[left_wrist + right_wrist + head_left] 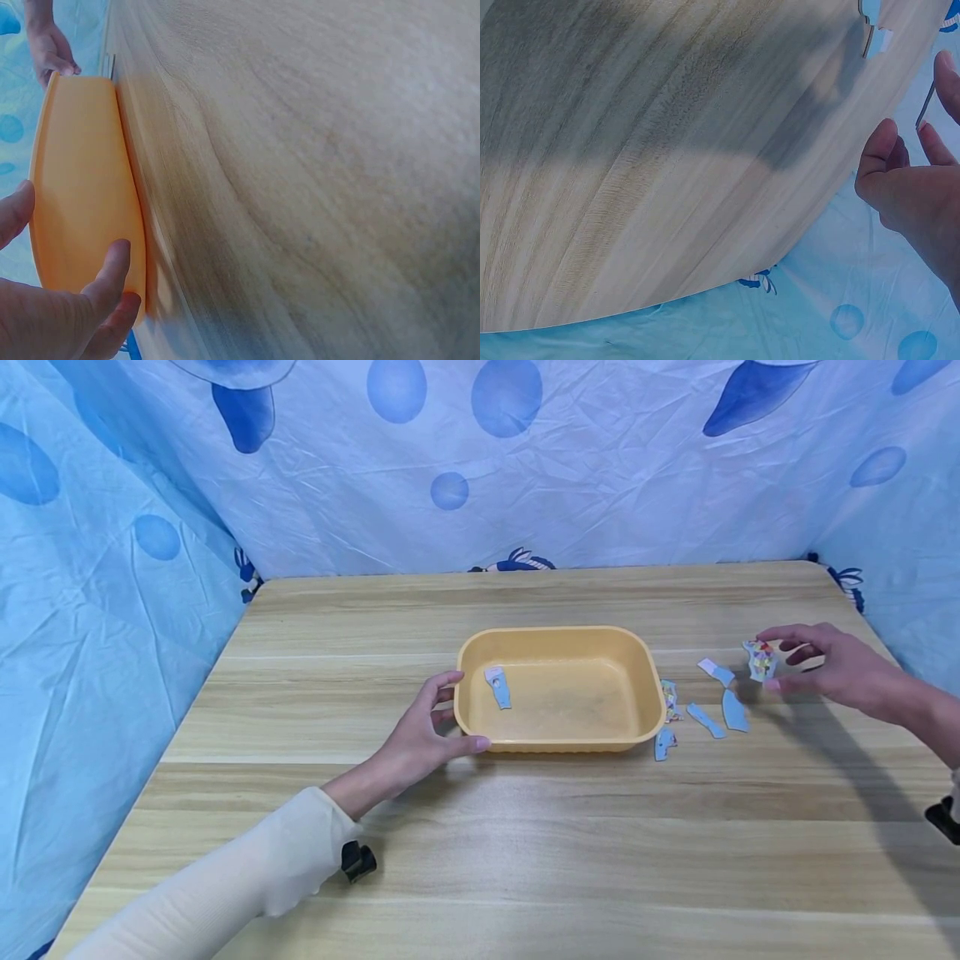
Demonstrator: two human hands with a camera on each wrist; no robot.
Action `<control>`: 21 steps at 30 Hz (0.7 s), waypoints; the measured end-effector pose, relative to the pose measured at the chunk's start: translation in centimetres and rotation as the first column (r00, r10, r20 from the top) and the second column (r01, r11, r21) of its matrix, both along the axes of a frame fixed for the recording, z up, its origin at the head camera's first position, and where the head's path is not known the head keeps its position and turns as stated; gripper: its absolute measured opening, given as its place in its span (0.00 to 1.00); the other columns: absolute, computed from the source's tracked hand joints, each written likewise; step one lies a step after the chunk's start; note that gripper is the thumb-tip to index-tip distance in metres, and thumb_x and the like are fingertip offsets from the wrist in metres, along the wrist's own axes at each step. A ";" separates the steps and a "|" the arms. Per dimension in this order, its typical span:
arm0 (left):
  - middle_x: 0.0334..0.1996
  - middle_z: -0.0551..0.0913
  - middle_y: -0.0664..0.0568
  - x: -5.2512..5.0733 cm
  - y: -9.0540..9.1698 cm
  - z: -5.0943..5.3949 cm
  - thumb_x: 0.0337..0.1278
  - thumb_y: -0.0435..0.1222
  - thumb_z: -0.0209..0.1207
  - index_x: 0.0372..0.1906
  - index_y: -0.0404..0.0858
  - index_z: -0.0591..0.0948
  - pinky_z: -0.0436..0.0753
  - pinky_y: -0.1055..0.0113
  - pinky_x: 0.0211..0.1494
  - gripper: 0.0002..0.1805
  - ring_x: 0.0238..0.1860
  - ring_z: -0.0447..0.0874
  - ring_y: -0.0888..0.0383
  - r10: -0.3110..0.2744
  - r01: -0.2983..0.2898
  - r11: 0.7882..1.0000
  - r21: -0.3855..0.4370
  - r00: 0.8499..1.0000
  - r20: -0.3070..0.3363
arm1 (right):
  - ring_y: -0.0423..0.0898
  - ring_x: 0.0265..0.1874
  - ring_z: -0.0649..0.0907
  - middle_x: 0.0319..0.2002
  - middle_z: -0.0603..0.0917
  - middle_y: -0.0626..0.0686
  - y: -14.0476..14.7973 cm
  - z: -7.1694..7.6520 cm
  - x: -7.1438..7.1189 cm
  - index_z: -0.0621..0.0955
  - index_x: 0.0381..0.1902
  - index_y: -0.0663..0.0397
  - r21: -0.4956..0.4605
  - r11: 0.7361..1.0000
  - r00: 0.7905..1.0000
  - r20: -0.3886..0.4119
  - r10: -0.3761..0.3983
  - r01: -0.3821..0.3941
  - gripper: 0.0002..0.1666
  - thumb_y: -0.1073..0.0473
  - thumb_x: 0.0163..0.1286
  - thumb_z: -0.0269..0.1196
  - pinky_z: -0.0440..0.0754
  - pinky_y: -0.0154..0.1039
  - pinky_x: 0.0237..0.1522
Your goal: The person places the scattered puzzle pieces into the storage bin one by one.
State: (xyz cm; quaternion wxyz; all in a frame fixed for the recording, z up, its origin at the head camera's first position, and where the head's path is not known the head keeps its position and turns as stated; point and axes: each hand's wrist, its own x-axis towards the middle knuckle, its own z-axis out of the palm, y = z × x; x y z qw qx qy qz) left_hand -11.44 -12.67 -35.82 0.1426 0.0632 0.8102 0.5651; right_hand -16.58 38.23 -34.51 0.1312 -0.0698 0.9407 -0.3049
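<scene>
Pinching the patterned piece (762, 662) by its edges, right of the tray (577, 693), the right hand (847, 667) does best lightly (the piece looks thin). The left hand (420, 727) grips the tray's corner.

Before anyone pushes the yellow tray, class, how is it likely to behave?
The yellow tray probably keeps its shape, given its moulded rim. Being wide and low, it seems unlikely to tip. The lone blue piece lying inside might slide if jolted.
</scene>
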 end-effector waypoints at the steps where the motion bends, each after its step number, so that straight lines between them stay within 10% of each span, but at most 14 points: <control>1: 0.65 0.66 0.48 0.0 0.0 0.0 0.39 0.38 0.76 0.71 0.51 0.57 0.67 0.52 0.67 0.53 0.63 0.69 0.48 -0.004 0.004 1.000 0.001 1.000 -0.004 | 0.65 0.56 0.64 0.66 0.54 0.68 0.0 0.0 0.0 0.60 0.70 0.57 0.004 1.000 1.000 -0.001 -0.002 0.002 0.42 0.54 0.64 0.67 0.73 0.30 0.32; 21: 0.65 0.66 0.48 -0.1 0.0 -0.2 0.40 0.38 0.76 0.71 0.49 0.57 0.66 0.52 0.67 0.53 0.63 0.69 0.48 -0.006 0.006 1.000 -0.007 1.000 -0.006 | 0.64 0.56 0.64 0.66 0.55 0.69 -0.6 0.4 -0.3 0.59 0.71 0.56 0.027 0.999 1.000 -0.011 -0.018 0.019 0.43 0.51 0.65 0.66 0.74 0.50 0.41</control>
